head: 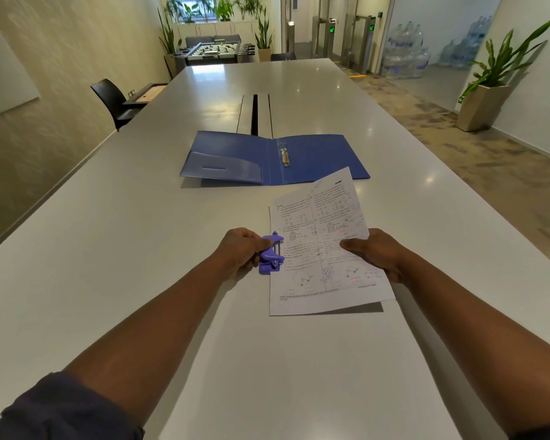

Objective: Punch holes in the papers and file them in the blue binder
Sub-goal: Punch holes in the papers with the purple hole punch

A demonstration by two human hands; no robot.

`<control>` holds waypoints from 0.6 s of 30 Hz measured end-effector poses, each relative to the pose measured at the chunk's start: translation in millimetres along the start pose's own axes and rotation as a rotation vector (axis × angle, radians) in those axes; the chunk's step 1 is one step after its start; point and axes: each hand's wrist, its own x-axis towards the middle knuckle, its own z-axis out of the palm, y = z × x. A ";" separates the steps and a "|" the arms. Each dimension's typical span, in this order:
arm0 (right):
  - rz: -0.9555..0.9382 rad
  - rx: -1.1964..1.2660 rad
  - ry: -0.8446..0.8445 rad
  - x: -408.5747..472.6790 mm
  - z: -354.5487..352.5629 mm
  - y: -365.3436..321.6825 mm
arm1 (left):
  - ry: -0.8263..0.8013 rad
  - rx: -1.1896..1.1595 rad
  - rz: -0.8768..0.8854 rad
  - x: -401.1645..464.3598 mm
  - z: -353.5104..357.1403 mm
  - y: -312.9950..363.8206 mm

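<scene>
A printed paper sheet (318, 249) with pink marks is held just above the white table (140, 249), its left edge inside a purple hole punch (271, 255). My left hand (240, 252) grips the punch, thumb on its lever. My right hand (378, 254) pinches the sheet's right edge, lifting that side. Beyond them the blue binder (315, 157) lies open and flat, its metal ring mechanism (285, 154) on the right half and a clear pocket on the left cover. No sheet lies in the binder.
A cable slot (254, 114) runs down the table's middle behind the binder. A black chair (113, 101) stands at the left side. A potted plant (489, 87) and water bottles stand on the floor to the right.
</scene>
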 end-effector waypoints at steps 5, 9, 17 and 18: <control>-0.003 0.004 -0.004 -2.0 0.2 0.4 | 0.004 0.106 -0.129 4.5 -2.3 3.2; -0.018 -0.021 -0.001 0.4 -0.5 1.4 | -0.017 0.169 -0.186 6.6 -2.8 7.6; -0.032 -0.027 -0.005 5.2 -3.6 3.0 | 0.001 0.293 -0.171 12.2 -7.4 3.1; -0.030 -0.024 -0.002 5.6 -3.6 2.8 | 0.016 0.322 -0.150 12.6 -7.3 1.8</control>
